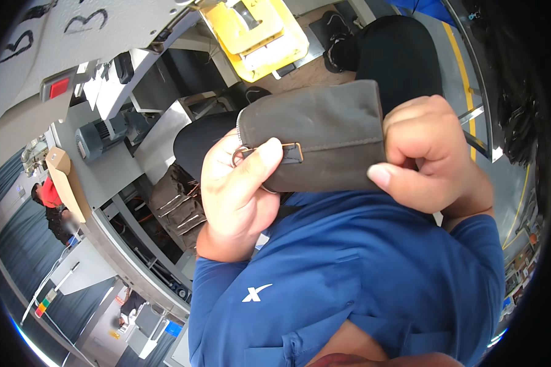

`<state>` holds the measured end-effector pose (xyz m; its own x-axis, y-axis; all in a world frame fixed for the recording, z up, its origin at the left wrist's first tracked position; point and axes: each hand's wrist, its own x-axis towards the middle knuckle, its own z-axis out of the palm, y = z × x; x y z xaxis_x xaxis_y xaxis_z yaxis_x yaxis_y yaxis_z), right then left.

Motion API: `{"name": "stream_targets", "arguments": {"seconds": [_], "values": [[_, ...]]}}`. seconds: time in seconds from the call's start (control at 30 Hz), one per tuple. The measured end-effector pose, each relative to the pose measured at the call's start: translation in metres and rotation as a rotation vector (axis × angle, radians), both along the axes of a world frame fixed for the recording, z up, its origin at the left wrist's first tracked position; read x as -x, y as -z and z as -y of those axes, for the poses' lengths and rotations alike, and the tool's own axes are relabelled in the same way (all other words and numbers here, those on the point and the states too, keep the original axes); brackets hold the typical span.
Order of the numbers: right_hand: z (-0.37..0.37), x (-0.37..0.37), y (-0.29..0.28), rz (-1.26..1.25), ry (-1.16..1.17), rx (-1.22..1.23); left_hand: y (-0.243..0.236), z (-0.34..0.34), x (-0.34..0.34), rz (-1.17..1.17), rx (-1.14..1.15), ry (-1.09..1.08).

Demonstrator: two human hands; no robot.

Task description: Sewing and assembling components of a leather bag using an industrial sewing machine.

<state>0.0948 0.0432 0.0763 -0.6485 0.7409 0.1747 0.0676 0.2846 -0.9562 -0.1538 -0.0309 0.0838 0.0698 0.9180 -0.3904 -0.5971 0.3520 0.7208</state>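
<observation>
A dark grey-brown fabric pouch point(324, 128) is held up in front of my chest, with a stitched seam running across it. Its left edge carries a zipper point(239, 126). My left hand point(239, 189) grips that zippered end, thumb pressed on the front beside a metal ring point(237, 156) and a small tab with a gold-coloured wire clasp point(294, 148). At the opposite end my right hand point(428, 159) is closed on the pouch's edge, its fingers curled and the thumb tip at the lower corner. The fingers behind the pouch are hidden.
A yellow plastic bin point(269, 55) stands beyond the pouch. Left of my left hand lies a pile of similar dark pouches point(177, 199). A large pale machine body point(98, 37) fills the upper left, near a grey motor point(95, 137). A person in red point(50, 192) is farther left.
</observation>
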Motion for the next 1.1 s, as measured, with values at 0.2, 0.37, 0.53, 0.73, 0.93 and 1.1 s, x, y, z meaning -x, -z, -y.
{"name": "stream_targets", "arguments": {"seconds": [0.2, 0.37, 0.53, 0.73, 0.93, 1.1], "values": [[-0.034, 0.003, -0.007, -0.072, 0.092, 0.083, -0.024, -0.020, 0.003, -0.263, -0.002, 0.623], [-0.047, 0.042, 0.030, -0.108, -0.750, 0.204, -0.035, -0.049, 0.021, -0.562, -0.659, 1.136], [-0.055, 0.031, 0.046, -0.005, -0.926, 0.159, -0.045, -0.059, 0.083, -0.480, -1.013, 1.065], [-0.044, 0.021, 0.040, 0.155, -0.479, -0.477, -0.054, -0.049, 0.109, -1.347, -0.707, 1.128], [0.000, 0.044, 0.017, 0.105, -0.407, -0.747, 0.017, -0.020, 0.106, -0.953, -0.060, 0.667], [0.035, 0.059, 0.018, 0.032, -0.475, -0.774, 0.064, -0.009, 0.090, -0.980, 0.109, 0.724]]}}
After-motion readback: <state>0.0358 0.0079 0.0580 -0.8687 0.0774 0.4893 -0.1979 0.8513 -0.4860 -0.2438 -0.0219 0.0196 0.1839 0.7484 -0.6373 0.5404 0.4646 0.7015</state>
